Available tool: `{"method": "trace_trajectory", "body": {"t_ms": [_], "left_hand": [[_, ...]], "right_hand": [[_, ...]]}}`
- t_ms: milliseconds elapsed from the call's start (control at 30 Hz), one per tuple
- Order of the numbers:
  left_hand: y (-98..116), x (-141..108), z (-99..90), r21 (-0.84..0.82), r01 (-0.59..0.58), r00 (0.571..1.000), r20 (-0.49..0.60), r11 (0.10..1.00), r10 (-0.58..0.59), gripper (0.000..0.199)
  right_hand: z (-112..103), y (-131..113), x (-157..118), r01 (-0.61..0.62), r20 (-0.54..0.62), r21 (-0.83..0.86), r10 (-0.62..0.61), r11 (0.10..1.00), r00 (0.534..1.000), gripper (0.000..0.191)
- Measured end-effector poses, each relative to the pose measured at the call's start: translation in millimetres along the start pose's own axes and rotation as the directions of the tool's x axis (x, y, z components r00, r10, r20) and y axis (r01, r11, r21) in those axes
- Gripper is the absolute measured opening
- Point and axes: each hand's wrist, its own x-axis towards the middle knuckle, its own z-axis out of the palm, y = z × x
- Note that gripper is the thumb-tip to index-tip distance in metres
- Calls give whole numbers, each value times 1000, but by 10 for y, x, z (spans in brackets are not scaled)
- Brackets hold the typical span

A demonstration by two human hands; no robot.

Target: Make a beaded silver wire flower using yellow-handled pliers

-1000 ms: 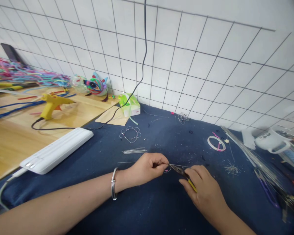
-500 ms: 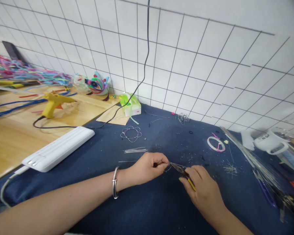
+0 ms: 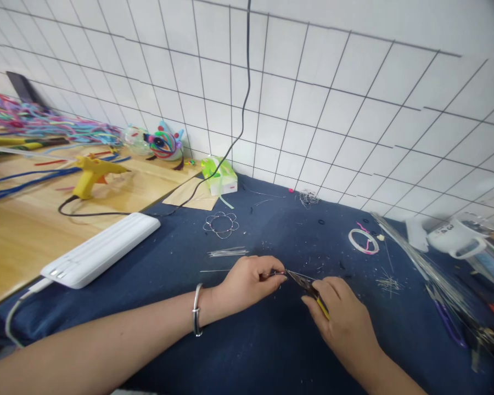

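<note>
The left hand (image 3: 249,282) is pinching a thin wire (image 3: 216,270) between thumb and forefinger, over the dark blue cloth (image 3: 247,351); right at those fingertips, the tip of yellow-handled pliers (image 3: 308,286) is meeting it, the right hand (image 3: 341,315) gripping their handles.

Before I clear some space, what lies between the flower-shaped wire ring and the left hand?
In the head view, from the flower-shaped ring: a bundle of straight wires, then one thin wire by the left hand.

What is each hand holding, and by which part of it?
Right hand: pliers, by the yellow handles. Left hand: thin wire, pinched at the fingertips; where along its length cannot be told.
</note>
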Motion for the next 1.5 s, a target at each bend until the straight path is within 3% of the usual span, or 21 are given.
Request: {"method": "trace_trajectory", "body": {"t_ms": [167, 333, 567, 933, 1233, 1500], "left_hand": [[-5, 3, -11, 35, -53, 999, 13, 998, 52, 17], [-32, 9, 16, 110, -67, 995, -72, 992, 75, 14], [-38, 46, -21, 120, -202, 973, -89, 972, 214, 12], [-82, 60, -4, 39, -164, 976, -140, 986, 168, 9], [-39, 69, 5, -24, -153, 983, -104, 988, 149, 8], [-42, 48, -19, 83, -195, 976, -82, 977, 201, 10]], "right_hand": [[-16, -14, 5, 16, 11, -65, -15, 998, 1000, 18], [-33, -27, 8, 32, 16, -82, -31, 996, 999, 20], [-39, -72, 12, 2, 19, -75, -1, 997, 1000, 18], [-18, -50, 12, -17, 33, -63, 19, 998, 999, 18], [-22, -52, 9, -32, 53, -42, 35, 999, 998, 17], [-17, -51, 3, -33, 36, -54, 35, 998, 999, 18]]}}
